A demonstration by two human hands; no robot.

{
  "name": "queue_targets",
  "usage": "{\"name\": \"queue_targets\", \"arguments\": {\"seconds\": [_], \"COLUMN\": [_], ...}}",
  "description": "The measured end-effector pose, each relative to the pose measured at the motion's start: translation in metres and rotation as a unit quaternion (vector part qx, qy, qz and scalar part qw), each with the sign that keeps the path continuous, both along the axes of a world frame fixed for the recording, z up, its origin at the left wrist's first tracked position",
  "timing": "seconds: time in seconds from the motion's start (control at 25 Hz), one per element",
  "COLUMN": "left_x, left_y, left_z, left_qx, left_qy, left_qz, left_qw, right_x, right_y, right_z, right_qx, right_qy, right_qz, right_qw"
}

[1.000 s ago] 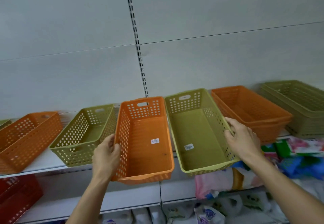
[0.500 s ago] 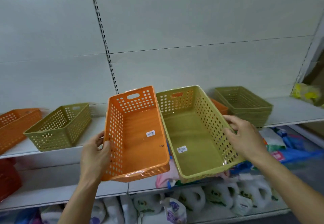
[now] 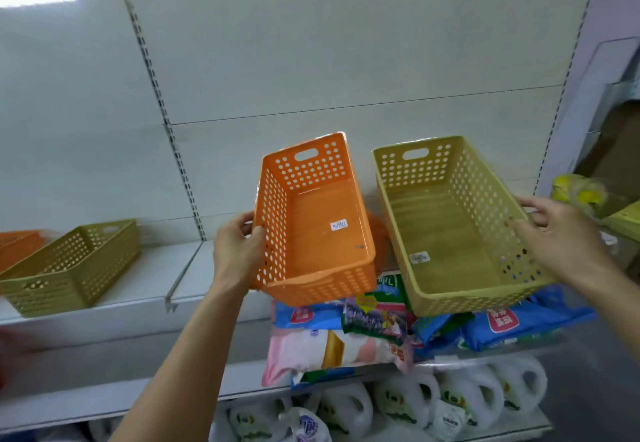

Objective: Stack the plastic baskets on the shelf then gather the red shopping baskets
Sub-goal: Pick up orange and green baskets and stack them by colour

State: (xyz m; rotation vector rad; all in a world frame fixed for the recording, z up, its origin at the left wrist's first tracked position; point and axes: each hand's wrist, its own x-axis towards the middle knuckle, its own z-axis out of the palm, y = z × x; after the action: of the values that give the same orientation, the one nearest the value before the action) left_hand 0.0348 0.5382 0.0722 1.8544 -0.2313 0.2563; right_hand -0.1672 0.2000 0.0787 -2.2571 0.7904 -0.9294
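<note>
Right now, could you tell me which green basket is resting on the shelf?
The green basket at far left; the other green basket is held up by the right hand.

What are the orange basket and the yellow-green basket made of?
Orange basket: looks like smooth, slightly glossy molded plastic, with neat round holes and light shining off its floor. Yellow-green basket: seemingly the same plastic, with matching punched holes, a cut-out handle and a soft sheen.

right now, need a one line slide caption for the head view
Left hand holds an orange perforated basket, right hand a yellow-green one, both lifted before white store shelving.
</note>
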Motion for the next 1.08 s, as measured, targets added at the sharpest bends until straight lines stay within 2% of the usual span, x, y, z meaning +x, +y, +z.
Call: {"name": "queue_targets", "arguments": {"seconds": [0.2, 0.36, 0.64, 0.72, 0.84, 1.08], "left_x": [0.058, 0.098, 0.142, 0.147, 0.144, 0.101], "left_y": [-0.07, -0.11, -0.149, -0.152, -0.154, -0.145], "left_z": [0.018, 0.018, -0.015, -0.028, -0.042, -0.049], "left_qx": [-0.008, -0.005, 0.115, 0.15, 0.156, 0.18], "left_qy": [-0.032, -0.034, 0.021, 0.052, 0.079, 0.07], "left_qz": [0.021, 0.077, 0.099, 0.091, 0.058, -0.018], "left_qw": [0.999, 0.996, 0.988, 0.983, 0.983, 0.981], "right_x": [0.026, 0.061, 0.123, 0.143, 0.167, 0.195], "right_y": [-0.066, -0.109, -0.149, -0.154, -0.156, -0.153], "right_z": [0.015, 0.021, 0.015, 0.002, -0.006, -0.018], "right_qx": [0.008, 0.013, 0.055, 0.061, 0.074, 0.064], "right_qy": [-0.044, -0.076, -0.114, -0.105, -0.078, 0.011], "right_qz": [-0.009, -0.011, -0.018, -0.029, -0.044, -0.051], "right_qw": [0.999, 0.997, 0.992, 0.992, 0.993, 0.997]}}
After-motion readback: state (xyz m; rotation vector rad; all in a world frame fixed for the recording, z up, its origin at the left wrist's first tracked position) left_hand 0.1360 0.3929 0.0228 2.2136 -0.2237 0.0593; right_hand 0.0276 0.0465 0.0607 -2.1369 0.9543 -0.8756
